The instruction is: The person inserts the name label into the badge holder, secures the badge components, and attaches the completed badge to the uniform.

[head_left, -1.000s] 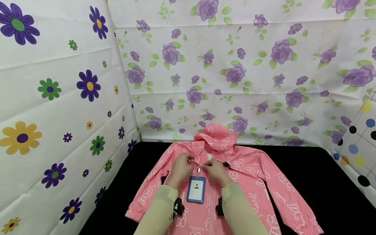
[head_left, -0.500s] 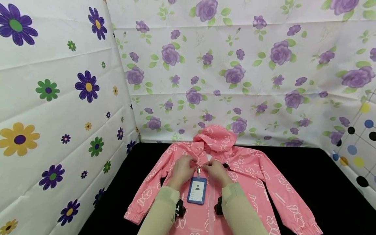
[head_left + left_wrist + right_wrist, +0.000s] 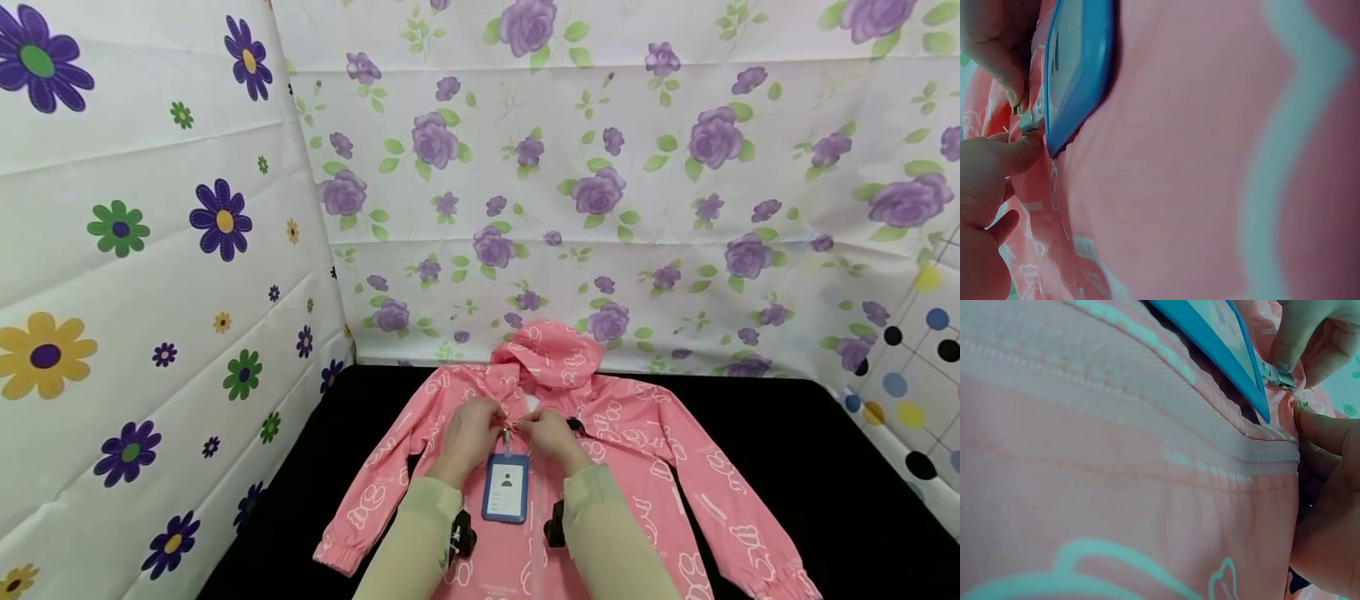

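Observation:
A blue badge holder with a white ID card hangs from a small metal clip over the front of a pink hooded jacket. My left hand pinches the clip, thumb against its metal face. Close beside it, my right hand pinches the jacket near its opening, with several fingers hidden behind the cloth. A thin bright strip of metal shows between the two thumbs in the right wrist view; exactly what it belongs to is hard to tell.
The jacket lies spread on a black tabletop, its hood at the back and sleeves out to both sides. A zipper runs down its front. Flowered sheets hang behind and at left, a dotted one at right.
Both hands stay at the clip with only small finger shifts. The badge holder has swung slightly right relative to the jacket, and the view has shifted a little.

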A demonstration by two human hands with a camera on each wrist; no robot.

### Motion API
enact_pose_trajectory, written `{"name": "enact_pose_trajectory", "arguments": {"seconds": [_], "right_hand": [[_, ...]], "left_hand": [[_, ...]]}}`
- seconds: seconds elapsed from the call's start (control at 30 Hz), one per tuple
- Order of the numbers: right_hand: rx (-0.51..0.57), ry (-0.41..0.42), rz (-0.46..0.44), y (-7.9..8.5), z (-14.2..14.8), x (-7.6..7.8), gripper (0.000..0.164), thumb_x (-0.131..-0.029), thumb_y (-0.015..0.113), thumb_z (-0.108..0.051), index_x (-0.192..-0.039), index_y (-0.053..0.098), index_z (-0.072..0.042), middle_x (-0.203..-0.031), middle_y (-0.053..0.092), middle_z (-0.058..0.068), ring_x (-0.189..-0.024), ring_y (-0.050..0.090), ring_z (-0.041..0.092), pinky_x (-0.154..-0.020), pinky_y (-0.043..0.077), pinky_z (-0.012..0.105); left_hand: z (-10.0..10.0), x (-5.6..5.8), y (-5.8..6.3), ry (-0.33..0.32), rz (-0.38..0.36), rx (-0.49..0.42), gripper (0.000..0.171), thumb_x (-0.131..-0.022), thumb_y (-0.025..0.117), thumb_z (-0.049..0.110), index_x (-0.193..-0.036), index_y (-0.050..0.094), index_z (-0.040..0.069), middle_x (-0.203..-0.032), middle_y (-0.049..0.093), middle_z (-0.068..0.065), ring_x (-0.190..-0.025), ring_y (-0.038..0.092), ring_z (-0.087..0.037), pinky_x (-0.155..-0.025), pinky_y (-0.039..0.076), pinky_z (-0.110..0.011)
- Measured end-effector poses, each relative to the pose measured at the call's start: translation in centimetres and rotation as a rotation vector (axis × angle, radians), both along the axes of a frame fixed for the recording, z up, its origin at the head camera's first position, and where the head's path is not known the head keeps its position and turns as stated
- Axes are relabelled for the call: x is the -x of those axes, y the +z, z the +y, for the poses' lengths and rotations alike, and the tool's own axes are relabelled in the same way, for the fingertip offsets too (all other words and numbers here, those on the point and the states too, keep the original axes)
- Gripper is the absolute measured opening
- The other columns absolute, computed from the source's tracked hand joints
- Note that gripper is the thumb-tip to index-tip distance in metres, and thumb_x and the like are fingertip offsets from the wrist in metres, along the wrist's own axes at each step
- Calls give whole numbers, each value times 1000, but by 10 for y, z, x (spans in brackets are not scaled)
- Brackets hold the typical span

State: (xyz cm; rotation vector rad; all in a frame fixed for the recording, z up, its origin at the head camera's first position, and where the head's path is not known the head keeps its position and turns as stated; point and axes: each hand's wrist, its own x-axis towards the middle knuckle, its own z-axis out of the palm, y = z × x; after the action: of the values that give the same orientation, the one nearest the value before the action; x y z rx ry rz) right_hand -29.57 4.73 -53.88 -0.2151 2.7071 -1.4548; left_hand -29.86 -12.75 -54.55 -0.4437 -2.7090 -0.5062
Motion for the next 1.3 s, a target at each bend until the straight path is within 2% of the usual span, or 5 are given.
{"name": "enact_pose_trajectory", "arguments": {"seconds": [0.3,0.53,0.77,1.03,1.3], "right_hand": [[-30,-58,-20,0,-5,1,29,-105,61,-17,-113,80,3,-110,76,16,-95,64,25,-88,54,40],[10,-75,-45,-3,-6,4,31,-107,61,-21,-111,79,4,-94,70,12,-83,57,24,-77,46,34],[15,-92,-59,-1,-5,4,31,-106,62,-22,-108,79,4,-85,63,9,-81,55,25,-75,43,33],[4,-91,-64,0,-5,4,31,-106,62,-21,-111,79,4,-96,69,13,-89,58,26,-81,46,36],[9,-82,-58,2,-3,3,31,-106,62,-19,-109,79,6,-94,69,15,-85,57,27,-80,47,36]], "left_hand": [[2,2,5,9,-25,66,17,-90,88,14,-83,73,18,-82,69,4,-80,66,-17,-71,57,-36],[6,1,6,35,-17,55,7,-93,85,13,-96,81,16,-89,74,3,-86,69,-20,-78,60,-37],[8,0,7,35,16,80,10,-92,85,10,-90,80,18,-84,71,3,-85,67,-20,-79,59,-38],[10,2,7,-7,55,216,22,-90,80,2,-92,80,24,-90,73,4,-97,67,-22,-104,52,-50],[15,2,5,-1,110,352,20,-90,83,9,-96,81,28,-95,72,3,-105,67,-21,-108,51,-51]]}}
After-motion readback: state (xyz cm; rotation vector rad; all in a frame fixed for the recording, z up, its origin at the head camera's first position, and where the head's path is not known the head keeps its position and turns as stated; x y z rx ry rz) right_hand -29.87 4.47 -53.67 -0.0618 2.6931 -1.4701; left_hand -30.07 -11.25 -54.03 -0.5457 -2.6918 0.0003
